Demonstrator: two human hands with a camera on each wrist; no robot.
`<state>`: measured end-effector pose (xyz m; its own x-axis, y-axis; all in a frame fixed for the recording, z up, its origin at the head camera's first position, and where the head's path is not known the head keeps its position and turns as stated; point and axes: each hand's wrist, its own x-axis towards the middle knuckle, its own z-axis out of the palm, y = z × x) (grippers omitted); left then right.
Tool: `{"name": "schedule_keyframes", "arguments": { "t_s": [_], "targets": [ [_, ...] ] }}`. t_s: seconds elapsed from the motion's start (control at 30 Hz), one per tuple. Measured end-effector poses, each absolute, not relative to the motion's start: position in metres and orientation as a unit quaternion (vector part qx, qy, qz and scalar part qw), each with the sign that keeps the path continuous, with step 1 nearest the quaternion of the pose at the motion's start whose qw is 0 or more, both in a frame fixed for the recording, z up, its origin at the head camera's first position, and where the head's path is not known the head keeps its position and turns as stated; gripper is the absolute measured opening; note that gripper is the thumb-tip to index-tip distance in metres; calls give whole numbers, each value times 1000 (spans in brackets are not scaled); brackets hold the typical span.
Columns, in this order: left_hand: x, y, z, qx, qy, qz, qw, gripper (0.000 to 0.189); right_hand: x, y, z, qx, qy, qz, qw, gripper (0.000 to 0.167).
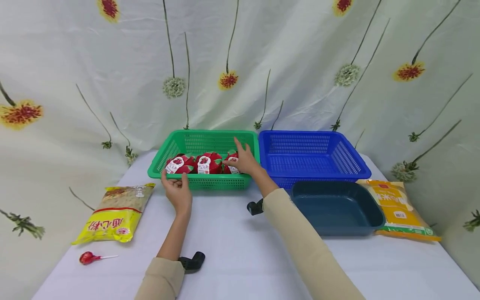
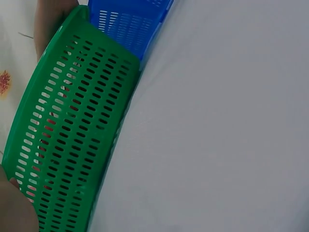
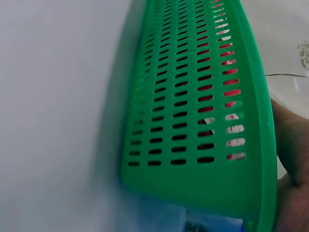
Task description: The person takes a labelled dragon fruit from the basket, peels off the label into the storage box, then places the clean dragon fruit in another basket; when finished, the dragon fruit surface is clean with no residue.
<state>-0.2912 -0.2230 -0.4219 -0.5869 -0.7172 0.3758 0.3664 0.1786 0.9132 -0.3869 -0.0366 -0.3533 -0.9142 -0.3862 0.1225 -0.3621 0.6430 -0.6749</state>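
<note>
Three red dragon fruits with white labels sit in a row in the green basket [image 1: 210, 182]: the left fruit [image 1: 181, 163], the middle fruit [image 1: 211, 161] and the right fruit [image 1: 230, 158]. My left hand [image 1: 178, 192] is at the front left rim, its thumb and a finger apart near the left fruit. In the left wrist view, part of that hand [image 2: 17, 208] shows beside the basket wall. Over the basket's right end, my right hand [image 1: 244, 160] has its fingers spread and partly covers the right fruit. The right wrist view shows this hand [image 3: 292, 159] beyond the rim.
A blue basket [image 1: 315, 180] stands against the green one's right side. Before it is a dark teal tub [image 1: 337, 230], with an orange bag [image 1: 397, 208] alongside. A yellow bag [image 1: 114, 214] and a red lollipop [image 1: 88, 258] lie on the left.
</note>
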Motion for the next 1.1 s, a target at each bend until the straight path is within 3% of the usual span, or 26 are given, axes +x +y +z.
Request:
{"name": "schedule_keyframes", "arguments": {
  "t_s": [0.4, 1.1],
  "targets": [
    [-290, -223, -425, 124, -640, -615, 444, 59, -387, -43, -354, -141, 921, -353, 81, 91],
    [-267, -206, -393, 135, -651, -611, 430, 53, -381, -47, -356, -146, 939, -311, 15, 78]
  ]
}}
